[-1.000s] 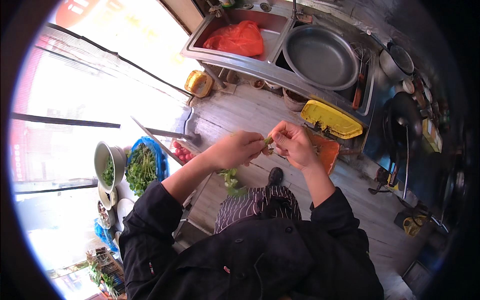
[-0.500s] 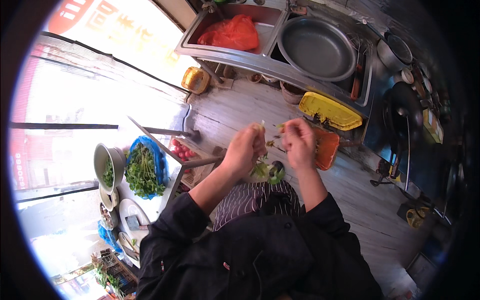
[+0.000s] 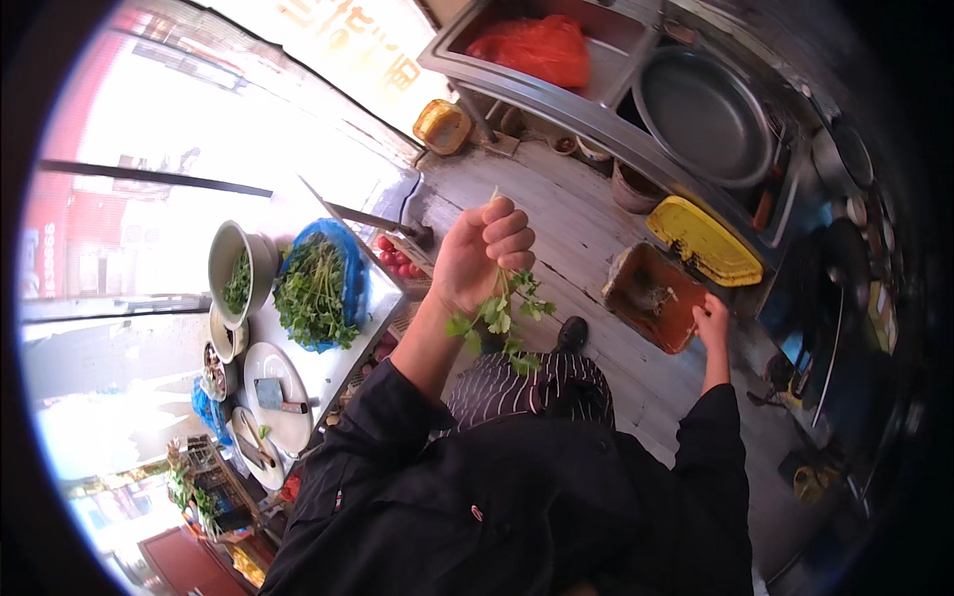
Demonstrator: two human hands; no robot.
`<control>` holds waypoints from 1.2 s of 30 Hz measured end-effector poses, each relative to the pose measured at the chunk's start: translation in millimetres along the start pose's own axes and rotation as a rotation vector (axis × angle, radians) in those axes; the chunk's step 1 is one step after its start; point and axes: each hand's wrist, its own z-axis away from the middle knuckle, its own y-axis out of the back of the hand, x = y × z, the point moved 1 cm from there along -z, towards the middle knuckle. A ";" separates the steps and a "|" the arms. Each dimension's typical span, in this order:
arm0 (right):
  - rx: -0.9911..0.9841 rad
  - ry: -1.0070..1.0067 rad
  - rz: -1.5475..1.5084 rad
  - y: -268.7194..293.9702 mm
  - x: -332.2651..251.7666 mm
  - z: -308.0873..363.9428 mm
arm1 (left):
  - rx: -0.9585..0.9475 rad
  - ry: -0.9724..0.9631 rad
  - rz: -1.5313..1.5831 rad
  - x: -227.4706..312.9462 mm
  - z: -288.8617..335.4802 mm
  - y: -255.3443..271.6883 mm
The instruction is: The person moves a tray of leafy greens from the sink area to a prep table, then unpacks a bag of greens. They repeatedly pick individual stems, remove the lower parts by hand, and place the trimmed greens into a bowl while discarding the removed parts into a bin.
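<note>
My left hand (image 3: 487, 243) is closed in a fist around a small bunch of coriander (image 3: 502, 313), its leaves hanging below the fist and a pale stem end poking out above. Out to the right, my right hand (image 3: 712, 323) reaches over the near rim of an orange-brown bin (image 3: 668, 328), fingers loosely apart and nothing seen in them. Some pale scraps (image 3: 651, 298) lie inside that bin. On the white table to the left, a heap of coriander (image 3: 316, 293) rests in a blue plastic bag (image 3: 350, 263).
A pale bowl of chopped greens (image 3: 241, 273) stands beside the bag. Nearer lie a cleaver (image 3: 278, 395) on a round white board (image 3: 288, 427) and another knife. A yellow tray (image 3: 706, 238) sits beyond the bin, under a metal sink (image 3: 626, 84) holding a large basin (image 3: 701, 114).
My hands have parted: the right went from beside the left to the bin on the right, and the left rose slightly with the coriander. The view has shifted and turned.
</note>
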 end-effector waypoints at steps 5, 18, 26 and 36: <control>-0.110 -0.081 -0.076 -22.1 30.1 -0.1 | -0.024 -0.060 -0.131 32.7 26.7 -2.6; -0.531 0.105 0.132 -240.2 -174.0 97.1 | 1.172 -0.796 -2.152 354.8 372.4 -100.4; -0.721 0.620 0.127 -423.5 -389.3 205.8 | 1.485 -0.727 -2.737 476.8 428.7 -15.2; -0.824 1.470 0.905 -614.5 -476.5 288.4 | 0.855 -0.891 -2.223 280.0 411.7 -2.1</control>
